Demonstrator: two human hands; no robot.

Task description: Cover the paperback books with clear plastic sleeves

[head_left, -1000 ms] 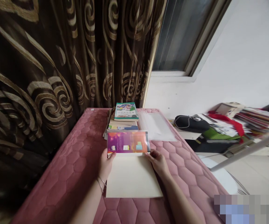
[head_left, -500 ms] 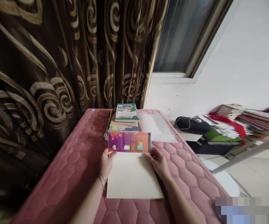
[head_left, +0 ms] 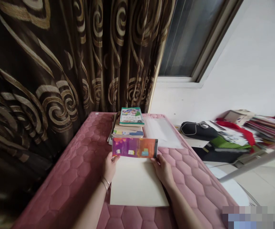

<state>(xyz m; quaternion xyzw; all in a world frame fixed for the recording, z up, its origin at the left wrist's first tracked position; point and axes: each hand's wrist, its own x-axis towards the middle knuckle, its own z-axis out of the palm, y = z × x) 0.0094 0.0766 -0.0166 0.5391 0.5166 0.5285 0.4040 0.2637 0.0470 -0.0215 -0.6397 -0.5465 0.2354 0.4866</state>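
Both hands are on the open book (head_left: 137,181), which lies flat on the pink quilted mattress (head_left: 80,171) with a blank cream page facing up. The left hand (head_left: 109,167) grips the book's left edge, fingers closed around the near corner of the colourful cover (head_left: 134,148), thumb on top. The right hand (head_left: 162,168) holds the opposite edge, fingers curled on the cover's other corner. That cover, purple running into orange, stands raised at the book's far end, between the two hands. A thin bracelet (head_left: 106,183) sits on the left wrist.

Just beyond the book rests a stack of books (head_left: 127,130), topped by a green-edged one (head_left: 131,116). Beside the stack, to the book's far right, clear plastic sleeves (head_left: 162,133) lie flat on the mattress. Behind the stack hangs a dark curtain (head_left: 56,63) with gold swirls. Off the mattress, right of the book, a black bag (head_left: 195,128) sits among piled papers and books (head_left: 266,127).
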